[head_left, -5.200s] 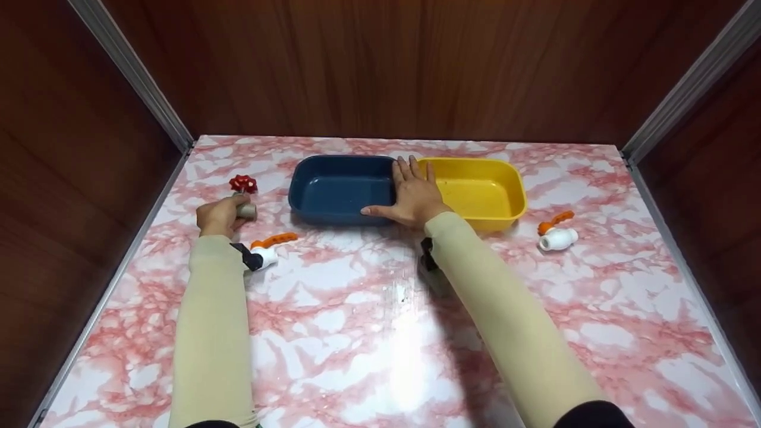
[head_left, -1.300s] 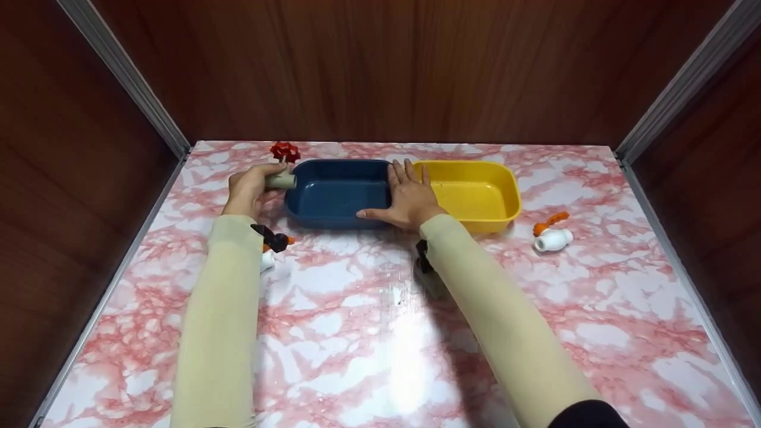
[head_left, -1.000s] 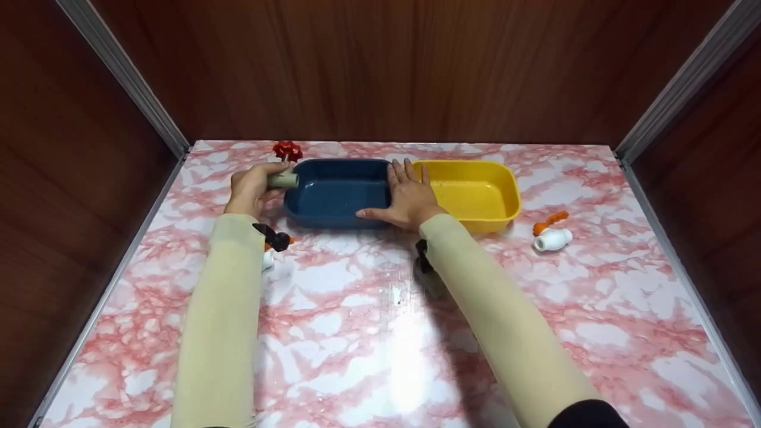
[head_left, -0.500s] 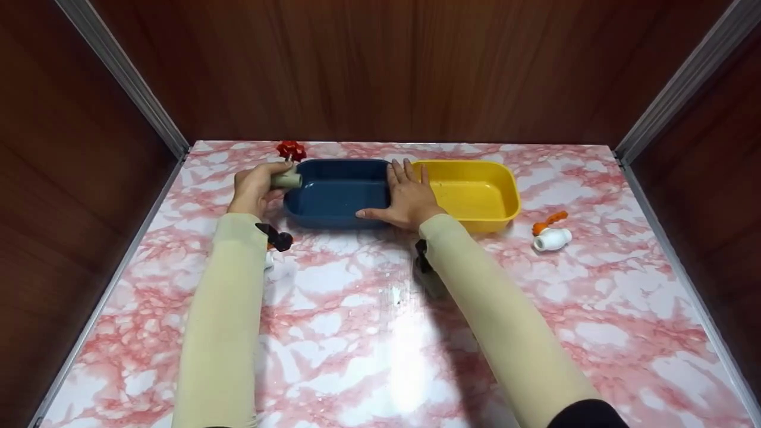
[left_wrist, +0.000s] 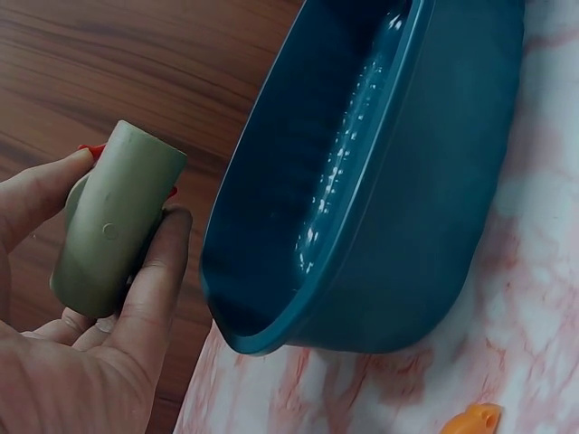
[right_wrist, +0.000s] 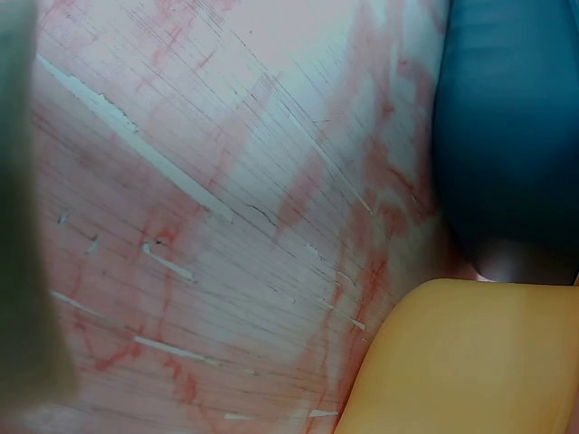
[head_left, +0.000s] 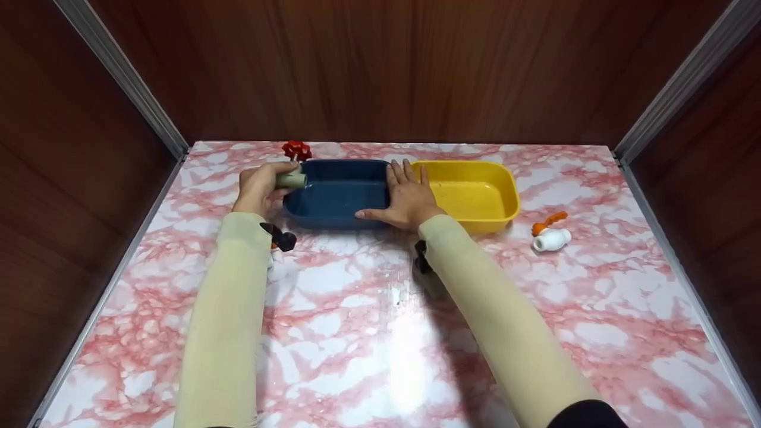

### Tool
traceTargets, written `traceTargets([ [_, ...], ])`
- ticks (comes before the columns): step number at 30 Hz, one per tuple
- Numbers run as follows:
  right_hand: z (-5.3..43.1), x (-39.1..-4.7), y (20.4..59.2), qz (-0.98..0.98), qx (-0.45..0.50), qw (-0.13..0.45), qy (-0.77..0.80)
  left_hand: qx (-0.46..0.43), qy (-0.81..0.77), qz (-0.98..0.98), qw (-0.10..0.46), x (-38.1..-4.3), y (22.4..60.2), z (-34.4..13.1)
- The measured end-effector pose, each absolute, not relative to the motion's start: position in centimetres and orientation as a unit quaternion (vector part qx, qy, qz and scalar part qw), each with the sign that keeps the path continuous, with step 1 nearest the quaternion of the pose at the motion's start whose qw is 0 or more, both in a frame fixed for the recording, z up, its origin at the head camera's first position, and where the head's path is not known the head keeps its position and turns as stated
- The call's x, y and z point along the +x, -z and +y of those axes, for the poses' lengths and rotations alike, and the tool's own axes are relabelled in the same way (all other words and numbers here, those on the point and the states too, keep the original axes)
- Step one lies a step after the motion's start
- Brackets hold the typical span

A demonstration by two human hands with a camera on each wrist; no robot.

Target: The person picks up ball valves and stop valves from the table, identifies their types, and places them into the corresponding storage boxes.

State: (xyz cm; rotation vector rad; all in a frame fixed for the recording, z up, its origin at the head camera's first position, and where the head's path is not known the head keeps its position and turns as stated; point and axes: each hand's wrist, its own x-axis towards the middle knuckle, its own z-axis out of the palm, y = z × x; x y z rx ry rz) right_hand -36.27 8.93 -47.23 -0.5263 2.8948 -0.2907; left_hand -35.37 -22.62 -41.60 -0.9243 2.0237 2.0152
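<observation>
My left hand [head_left: 258,185] grips a grey-green pipe valve [head_left: 291,179] with a red handwheel [head_left: 296,150], pinching its body between thumb and fingers. The valve is raised at the left end of the blue bin [head_left: 339,223]; the left wrist view shows its tube [left_wrist: 118,217] apart from the bin's rim [left_wrist: 357,217]. My right hand [head_left: 410,199] lies with spread fingers across the meeting rims of the blue bin and the yellow bin [head_left: 481,226]. In the right wrist view, both bins' outer walls show, but not the hand.
A white ball valve [head_left: 552,239] with an orange handle [head_left: 556,218] lies to the right of the yellow bin. Another orange handle [left_wrist: 475,420] shows near my left wrist, mostly hidden. A grey-green object [head_left: 433,286] sits partly under my right forearm. Wood-look panels [head_left: 380,71] enclose the table.
My left hand has lifted the grey-green valve from the table's left side and carried it right and away to the blue bin's end, drifting slowly right lately. My right hand has stayed put.
</observation>
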Motion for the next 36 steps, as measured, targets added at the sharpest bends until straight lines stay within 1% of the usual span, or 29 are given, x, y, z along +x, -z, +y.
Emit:
traceTargets([
  [7,8.9,-36.2,47.3,0.974,-0.175,0.093,0.106,-0.281,-0.710,0.645,0.037,-35.4,42.0,-21.9],
  [15,8.9,-36.1,47.2,0.976,-0.178,0.087,0.086,-0.248,-0.746,0.617,0.020,-35.6,42.3,-21.3],
  [19,8.8,-36.1,47.1,0.976,-0.177,0.089,0.088,-0.248,-0.746,0.618,0.013,-35.6,42.3,-21.2],
  [36,8.8,-36.2,47.1,0.976,-0.177,0.091,0.084,-0.238,-0.727,0.644,0.016,-35.3,42.2,-20.6],
])
